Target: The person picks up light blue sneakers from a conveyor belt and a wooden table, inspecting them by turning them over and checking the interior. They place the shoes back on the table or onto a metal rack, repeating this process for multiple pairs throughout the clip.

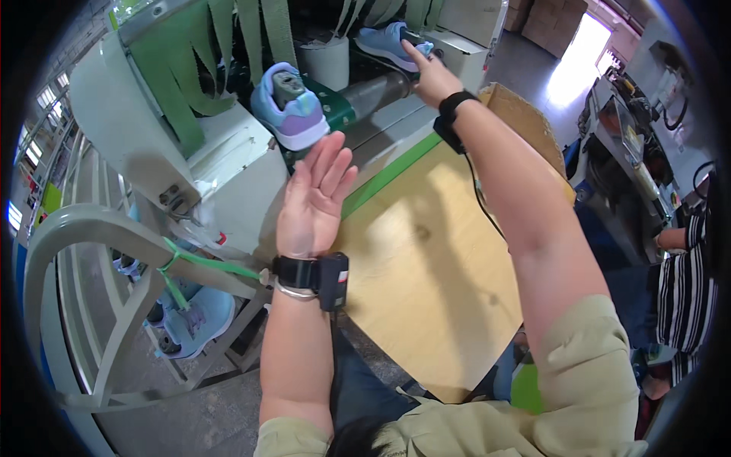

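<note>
My left hand [316, 194] is open, palm up, its fingers stretched toward a light blue and lilac sneaker [291, 110]. That sneaker has a dark grey form in its opening and rests at the end of a green conveyor belt [327, 103]. The fingertips are just below its white sole; whether they touch it I cannot tell. Farther right, my right hand [435, 80] reaches out with the index finger extended beside a second blue sneaker [381, 43]. The finger overlaps that sneaker's near end, and the other fingers are partly hidden. Neither hand visibly holds a shoe.
Green cloth strips [167, 91] hang over the machine opening. A wooden board [411, 251] lies before me. On the left, a metal rack [76, 228] carries another blue sneaker [198, 320]. A person in a striped top [685, 297] is at the right, near a cluttered bench [628, 145].
</note>
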A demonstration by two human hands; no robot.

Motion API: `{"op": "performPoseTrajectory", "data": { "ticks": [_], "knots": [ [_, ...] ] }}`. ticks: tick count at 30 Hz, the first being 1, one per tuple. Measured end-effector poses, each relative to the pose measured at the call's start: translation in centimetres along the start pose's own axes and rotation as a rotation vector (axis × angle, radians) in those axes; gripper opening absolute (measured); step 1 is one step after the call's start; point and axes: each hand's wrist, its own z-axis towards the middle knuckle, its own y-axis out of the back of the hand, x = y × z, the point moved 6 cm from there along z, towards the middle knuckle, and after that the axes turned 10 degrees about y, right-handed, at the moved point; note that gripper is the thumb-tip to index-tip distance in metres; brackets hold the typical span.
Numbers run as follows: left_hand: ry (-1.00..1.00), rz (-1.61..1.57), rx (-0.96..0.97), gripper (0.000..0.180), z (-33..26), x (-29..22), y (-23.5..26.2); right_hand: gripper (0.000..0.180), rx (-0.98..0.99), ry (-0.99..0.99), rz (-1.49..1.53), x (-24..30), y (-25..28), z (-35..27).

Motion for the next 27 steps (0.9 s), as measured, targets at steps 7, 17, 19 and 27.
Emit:
{"op": "performPoseTrajectory", "data": {
  "ticks": [7,17,19,27],
  "knots": [
    [0.142,-0.026,0.061,0.054,-1.5,-0.4,-0.3,0.071,-0.278,-0.050,-0.083,-2.0,-2.9,-12.9],
    [0.215,0.095,0.031,0.057,-3.0,0.3,0.1,0.073,-0.373,-0.819,-0.138,-14.0,2.3,-34.7],
    [0.235,0.130,0.033,0.057,-3.1,0.9,0.0,0.072,-0.491,-0.830,-0.037,-16.2,2.6,-37.8],
    [0.296,0.183,0.098,0.056,-3.3,3.1,0.6,0.083,-0.140,-0.554,0.612,-1.2,0.7,-42.0]
  ]
}}
